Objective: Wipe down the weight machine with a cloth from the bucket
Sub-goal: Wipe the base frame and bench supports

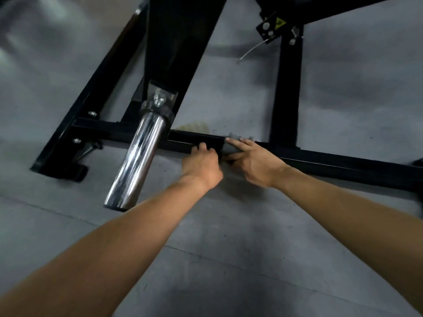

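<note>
Beneath black frame (343,162), grey concrete floor (229,248)

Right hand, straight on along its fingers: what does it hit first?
Right hand holds the cloth on the frame bar, fingers aimed up-left. Past the bar, probably the wide black post; the left hand lies just beside that line. Depth unclear.

Across mid-frame, bar (320,162) – at its centre left hand (201,162) just left of right hand (254,164), cloth (230,147) under the right. Peg (135,161) further left; bracket (271,28) upper right.
</note>
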A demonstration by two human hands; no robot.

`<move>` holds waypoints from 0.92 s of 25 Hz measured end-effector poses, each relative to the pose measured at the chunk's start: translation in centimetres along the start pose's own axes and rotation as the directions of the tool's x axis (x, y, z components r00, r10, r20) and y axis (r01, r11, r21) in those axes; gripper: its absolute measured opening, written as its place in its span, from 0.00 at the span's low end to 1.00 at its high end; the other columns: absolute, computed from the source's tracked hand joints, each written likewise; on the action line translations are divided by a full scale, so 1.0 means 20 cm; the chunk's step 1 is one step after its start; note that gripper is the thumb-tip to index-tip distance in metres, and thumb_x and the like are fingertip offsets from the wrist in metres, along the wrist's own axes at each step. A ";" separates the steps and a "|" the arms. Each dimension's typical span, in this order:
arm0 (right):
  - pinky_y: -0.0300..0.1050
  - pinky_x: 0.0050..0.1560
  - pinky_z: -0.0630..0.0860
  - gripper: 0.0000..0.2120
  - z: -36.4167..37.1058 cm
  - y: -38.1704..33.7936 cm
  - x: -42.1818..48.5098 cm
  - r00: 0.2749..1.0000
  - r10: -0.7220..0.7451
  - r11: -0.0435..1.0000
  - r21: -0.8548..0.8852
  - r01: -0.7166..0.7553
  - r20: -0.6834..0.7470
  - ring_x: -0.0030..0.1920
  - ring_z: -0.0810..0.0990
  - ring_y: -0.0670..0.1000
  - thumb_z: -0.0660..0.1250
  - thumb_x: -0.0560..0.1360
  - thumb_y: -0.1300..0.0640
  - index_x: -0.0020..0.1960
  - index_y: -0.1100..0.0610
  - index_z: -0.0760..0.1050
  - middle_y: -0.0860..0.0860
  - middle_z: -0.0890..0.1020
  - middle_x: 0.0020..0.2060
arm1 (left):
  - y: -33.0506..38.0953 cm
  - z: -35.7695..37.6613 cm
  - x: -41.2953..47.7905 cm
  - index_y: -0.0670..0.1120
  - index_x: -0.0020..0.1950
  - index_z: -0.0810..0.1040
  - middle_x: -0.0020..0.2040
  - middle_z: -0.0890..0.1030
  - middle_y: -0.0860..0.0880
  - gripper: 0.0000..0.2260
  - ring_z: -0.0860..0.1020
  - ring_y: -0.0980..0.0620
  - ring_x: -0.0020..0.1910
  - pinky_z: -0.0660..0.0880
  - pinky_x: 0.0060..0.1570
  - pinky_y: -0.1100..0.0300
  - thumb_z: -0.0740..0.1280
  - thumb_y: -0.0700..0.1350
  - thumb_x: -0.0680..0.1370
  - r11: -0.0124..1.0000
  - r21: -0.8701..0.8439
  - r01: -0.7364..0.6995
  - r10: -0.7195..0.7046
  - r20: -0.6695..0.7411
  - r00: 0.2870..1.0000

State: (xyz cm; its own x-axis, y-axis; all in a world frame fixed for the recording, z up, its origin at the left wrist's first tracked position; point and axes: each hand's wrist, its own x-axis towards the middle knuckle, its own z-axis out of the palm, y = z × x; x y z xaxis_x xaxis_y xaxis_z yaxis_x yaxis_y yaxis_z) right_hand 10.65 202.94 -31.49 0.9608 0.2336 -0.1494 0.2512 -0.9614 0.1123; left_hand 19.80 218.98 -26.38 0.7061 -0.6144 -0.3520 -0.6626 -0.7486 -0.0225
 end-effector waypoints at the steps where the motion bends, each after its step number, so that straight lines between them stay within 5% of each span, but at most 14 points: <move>1: 0.58 0.80 0.54 0.20 0.02 0.01 -0.09 0.999 0.037 0.999 -0.009 -0.037 0.005 0.82 0.51 0.59 0.62 0.77 0.53 0.67 0.47 0.80 0.43 0.71 0.75 | 0.01 -0.02 0.01 0.44 0.64 0.75 0.63 0.70 0.43 0.17 0.72 0.41 0.63 0.74 0.54 0.49 0.65 0.51 0.79 1.000 -0.008 -0.030 0.029 -0.041 0.999; 4: 0.60 0.77 0.61 0.21 0.07 0.00 -0.32 0.990 0.133 0.991 0.010 -0.133 -0.041 0.80 0.60 0.63 0.60 0.78 0.53 0.69 0.51 0.78 0.47 0.72 0.75 | 0.02 -0.02 0.05 0.42 0.62 0.72 0.62 0.70 0.41 0.16 0.72 0.40 0.59 0.76 0.54 0.46 0.66 0.49 0.79 0.995 -0.060 -0.080 0.072 -0.120 0.990; 7: 0.62 0.71 0.70 0.26 0.05 -0.01 -0.37 0.935 0.327 0.930 0.222 -0.293 -0.138 0.71 0.71 0.63 0.57 0.76 0.58 0.73 0.58 0.74 0.55 0.71 0.76 | 0.02 0.01 0.07 0.42 0.68 0.71 0.67 0.69 0.41 0.21 0.69 0.40 0.65 0.74 0.61 0.45 0.66 0.49 0.79 0.993 -0.086 -0.074 0.061 -0.152 0.987; 12: 0.54 0.76 0.62 0.26 -0.07 0.00 -0.10 0.858 0.512 0.802 0.338 -0.493 0.039 0.72 0.70 0.60 0.57 0.82 0.55 0.80 0.58 0.61 0.56 0.70 0.76 | -0.01 0.01 0.10 0.47 0.82 0.58 0.82 0.56 0.42 0.32 0.56 0.40 0.80 0.62 0.77 0.46 0.65 0.48 0.80 0.990 -0.088 -0.112 0.113 0.004 0.994; 19: 0.53 0.65 0.71 0.18 -0.27 -0.01 0.27 0.851 0.454 0.724 0.446 -0.525 0.265 0.67 0.76 0.62 0.58 0.83 0.53 0.71 0.58 0.69 0.58 0.76 0.68 | -0.06 -0.09 0.13 0.49 0.73 0.74 0.68 0.72 0.45 0.23 0.75 0.41 0.63 0.76 0.60 0.48 0.67 0.47 0.78 0.984 -0.072 -0.162 0.163 0.009 0.987; 23: 0.54 0.59 0.72 0.18 -0.22 0.12 0.11 0.774 0.572 0.695 0.340 -0.633 0.272 0.62 0.76 0.64 0.51 0.85 0.51 0.64 0.57 0.75 0.60 0.80 0.61 | -0.07 -0.11 0.15 0.50 0.78 0.70 0.72 0.71 0.46 0.25 0.75 0.42 0.65 0.76 0.62 0.48 0.63 0.44 0.80 0.978 -0.104 -0.179 0.181 0.016 0.983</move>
State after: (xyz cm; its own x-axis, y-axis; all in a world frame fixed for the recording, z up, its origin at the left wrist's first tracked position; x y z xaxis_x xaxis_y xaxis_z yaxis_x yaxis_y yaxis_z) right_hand 13.93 201.81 -27.30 0.8553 -0.4089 -0.3183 -0.4739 -0.8657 -0.1613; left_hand 23.35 217.68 -25.24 0.5702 -0.7359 -0.3652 -0.7486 -0.6485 0.1379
